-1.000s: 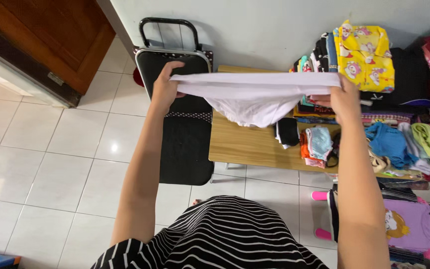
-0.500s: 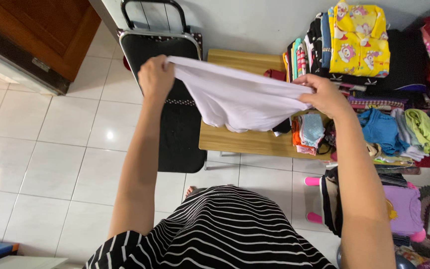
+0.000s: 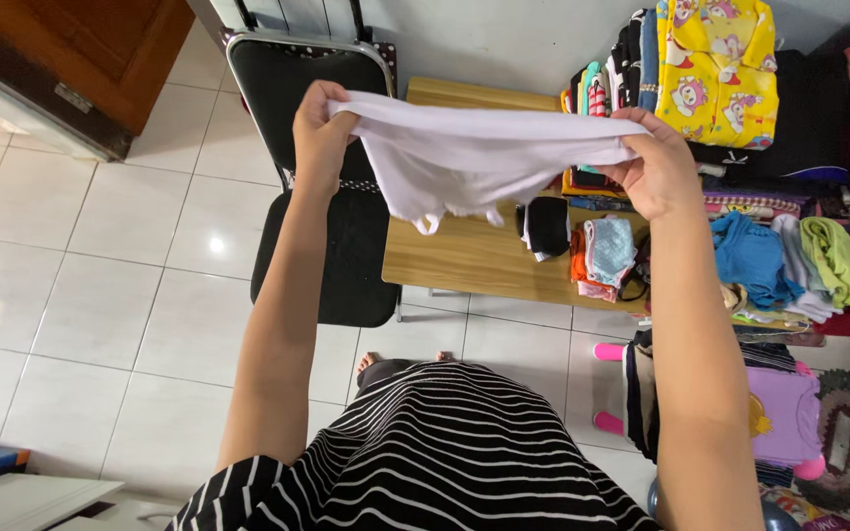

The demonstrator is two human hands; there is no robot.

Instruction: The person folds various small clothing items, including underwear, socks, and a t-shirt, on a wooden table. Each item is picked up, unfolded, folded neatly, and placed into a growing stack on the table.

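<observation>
I hold a white garment stretched between my two hands, up in the air above the low wooden table; my left hand is clenched on its left end, fingers curled over the folded edge, and my right hand grips the right end, thumb on top and fingers beneath; the cloth runs nearly level between them, its upper edge taut, the rest hanging in a loose fold with small corners dangling toward the table, not touching it; under my left forearm stands a black folding chair on the white tiled floor, just beside the table's left edge; on the table lie a folded black piece and a small heap of orange and pale blue clothes; behind my right hand rises a stack of folded clothes against the wall, topped by a yellow printed shirt; further right are blue and green garments; my striped black-and-white top fills the lower frame.
</observation>
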